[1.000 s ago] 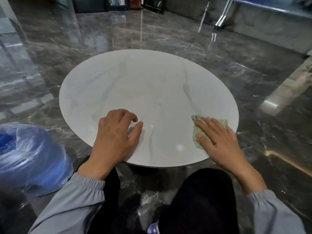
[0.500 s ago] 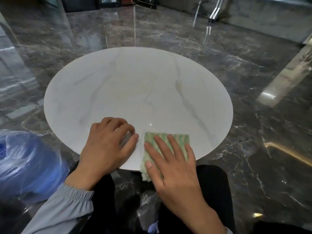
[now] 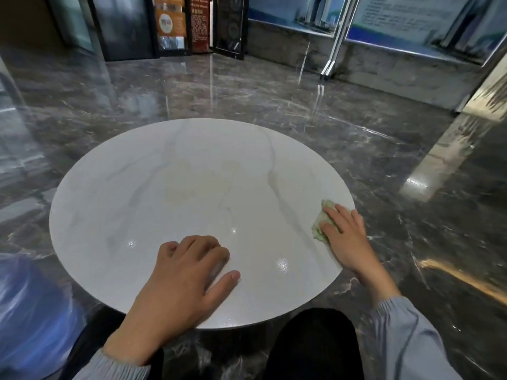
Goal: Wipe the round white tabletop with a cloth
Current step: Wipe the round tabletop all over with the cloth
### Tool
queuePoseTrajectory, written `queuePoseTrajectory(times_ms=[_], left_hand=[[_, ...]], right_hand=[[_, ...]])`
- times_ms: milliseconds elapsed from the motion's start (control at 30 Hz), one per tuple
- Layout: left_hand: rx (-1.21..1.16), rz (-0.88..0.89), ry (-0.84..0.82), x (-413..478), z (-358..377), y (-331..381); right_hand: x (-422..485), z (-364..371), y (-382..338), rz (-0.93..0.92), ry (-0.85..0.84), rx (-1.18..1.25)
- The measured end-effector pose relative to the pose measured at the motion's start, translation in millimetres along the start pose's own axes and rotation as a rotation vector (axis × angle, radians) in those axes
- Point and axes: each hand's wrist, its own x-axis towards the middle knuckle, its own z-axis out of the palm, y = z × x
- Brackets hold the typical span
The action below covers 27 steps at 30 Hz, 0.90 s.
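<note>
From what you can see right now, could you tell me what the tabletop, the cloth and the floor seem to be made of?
Tabletop: likely polished marble or a marble-look slab; white, grey veins, glossy highlights.
Cloth: soft pale-green fabric, perhaps microfibre; crumpled, nubbly surface.
Floor: dark veined stone or tile, polished; mirror-like reflections.

Cloth (image 3: 318, 230) mostly hidden under right hand (image 3: 346, 238); blue object (image 3: 33, 311) blurred, cut off left.
</note>
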Motion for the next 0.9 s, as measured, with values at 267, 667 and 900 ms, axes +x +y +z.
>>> queuePoseTrajectory(times_ms=[267,667,900], left_hand=[[0.066,-0.025,-0.037,0,1,2],[0.030,0.078,-0.247,50,15,54],[0.106,0.106,-0.191,38,40,59]], right_hand=[[-64,30,-29,-0.063,0.097,-0.051],[-17,10,-2,-0.131,-0.017,-0.269],[59,-26,7,0.152,-0.011,0.376]])
